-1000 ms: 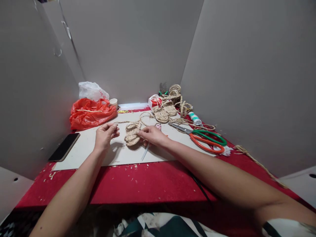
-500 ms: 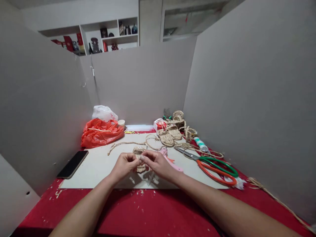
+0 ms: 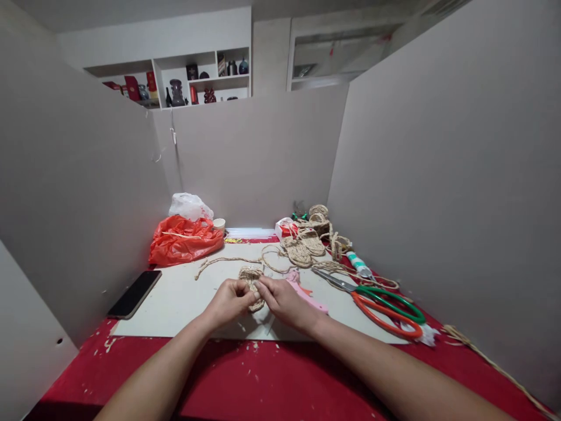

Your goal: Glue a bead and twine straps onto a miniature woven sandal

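Observation:
A small woven straw slipper is upheld just above the white board, its toe end pointing away from me. My left hand grips its left side, with thumb and forefinger pinched together. On its right edge, the fingers of my right hand are closed as well; their tips are partly hidden, so anything fine between them is not visible. A pink plastic tool with an orange part lies just beyond my right hand. A length of straw cord runs behind the slipper.
Large scissors with green and orange handles lie at right, near more woven slippers and a white-and-green tube. A phone, a red plastic bag and a paper cup are at left. Grey panels enclose the table.
My fingertips, earlier meeting over the slipper, are now slightly apart, with the left hand a little lower. More of the slipper shows. The whole view has shifted slightly upward.

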`<state>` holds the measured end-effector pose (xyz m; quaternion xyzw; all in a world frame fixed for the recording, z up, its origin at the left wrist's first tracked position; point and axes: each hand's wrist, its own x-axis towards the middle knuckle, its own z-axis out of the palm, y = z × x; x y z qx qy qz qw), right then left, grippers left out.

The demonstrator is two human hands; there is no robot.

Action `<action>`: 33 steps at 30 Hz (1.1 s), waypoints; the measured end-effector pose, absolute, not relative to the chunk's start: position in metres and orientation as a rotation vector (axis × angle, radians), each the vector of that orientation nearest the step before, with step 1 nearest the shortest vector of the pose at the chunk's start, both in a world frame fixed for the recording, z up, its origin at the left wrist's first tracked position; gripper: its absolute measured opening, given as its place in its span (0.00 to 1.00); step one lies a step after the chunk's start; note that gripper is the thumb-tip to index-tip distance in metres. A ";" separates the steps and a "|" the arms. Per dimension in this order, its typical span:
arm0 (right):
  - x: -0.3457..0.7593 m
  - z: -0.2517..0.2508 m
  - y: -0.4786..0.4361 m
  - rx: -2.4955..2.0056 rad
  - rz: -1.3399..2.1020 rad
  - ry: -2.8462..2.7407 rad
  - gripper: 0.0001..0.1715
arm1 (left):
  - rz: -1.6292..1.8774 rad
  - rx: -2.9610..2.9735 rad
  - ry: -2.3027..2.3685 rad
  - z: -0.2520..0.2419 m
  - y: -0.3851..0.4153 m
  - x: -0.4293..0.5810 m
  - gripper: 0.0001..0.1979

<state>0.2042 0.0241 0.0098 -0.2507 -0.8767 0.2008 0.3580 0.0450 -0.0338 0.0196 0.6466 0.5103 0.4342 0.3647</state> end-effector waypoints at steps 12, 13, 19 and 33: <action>0.195 0.007 0.020 -0.661 0.834 -2.053 0.28 | 1.048 1.548 1.186 0.014 -0.035 0.052 0.28; 0.194 0.006 0.020 -0.657 0.853 -2.034 0.29 | 1.055 1.538 1.181 0.014 -0.034 0.053 0.28; 0.197 0.003 0.038 -0.701 1.079 -1.867 0.31 | 1.074 1.458 1.116 0.019 -0.037 0.050 0.29; 0.204 0.005 0.028 -0.565 1.390 -1.928 0.24 | 1.127 1.437 1.077 0.018 -0.040 0.043 0.20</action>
